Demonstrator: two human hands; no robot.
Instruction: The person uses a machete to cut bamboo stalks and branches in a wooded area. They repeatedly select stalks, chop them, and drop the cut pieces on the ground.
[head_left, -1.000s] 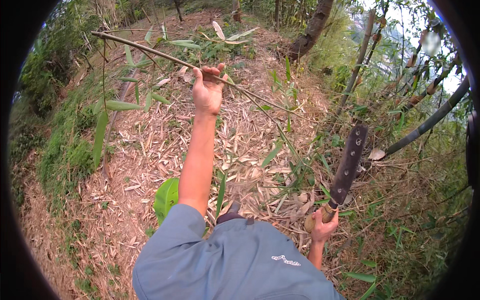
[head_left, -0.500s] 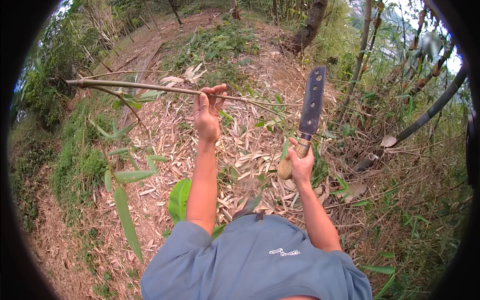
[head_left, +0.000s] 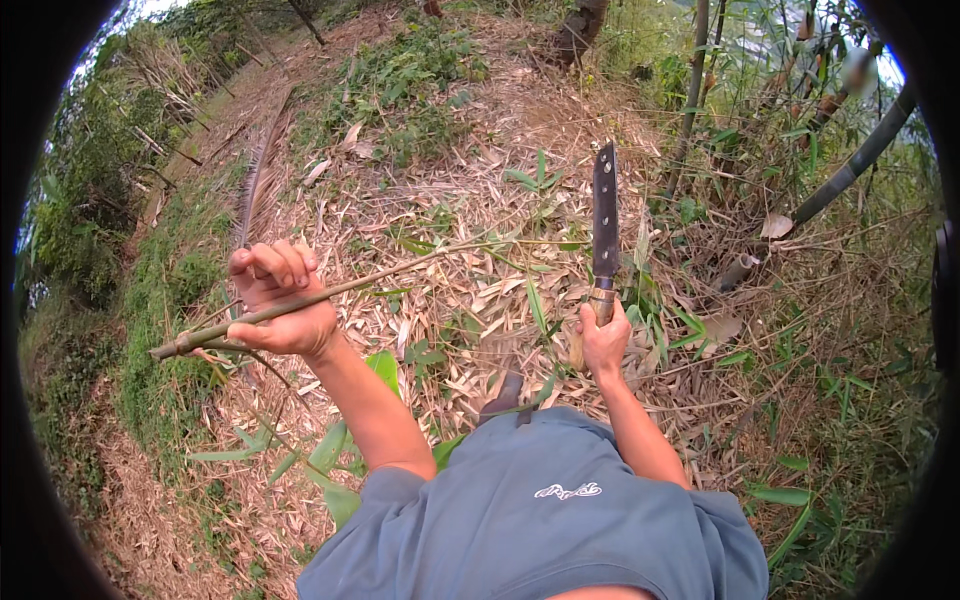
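A thin bamboo branch point(head_left: 390, 275) lies across the upturned palm of my left hand point(head_left: 290, 328). My thumb is on its near side and the other fingers are loosely curled above it. The thicker cut end, with a joint and side shoots, sticks out past the hand to the left; the thin tip points right. Leafy twigs point(head_left: 325, 455) hang below. My right hand point(head_left: 604, 345) is closed round the wooden handle of a machete point(head_left: 606, 215). Its dark, broad blade has a row of holes and points up and away from me, apart from the branch.
Dry bamboo leaves point(head_left: 470, 335) cover the sloping ground. Green undergrowth point(head_left: 410, 95) grows ahead, and a slanting bamboo stem point(head_left: 860, 160) stands at the right among thin twigs. A cut stump point(head_left: 738, 270) lies low near it. A tree trunk point(head_left: 580, 35) rises at the far side.
My left hand has moved left and nearer, turning palm up, and the branch has come with it, now slanted with its thick end nearer. The machete has shifted slightly left, its blade turned more edge-on.
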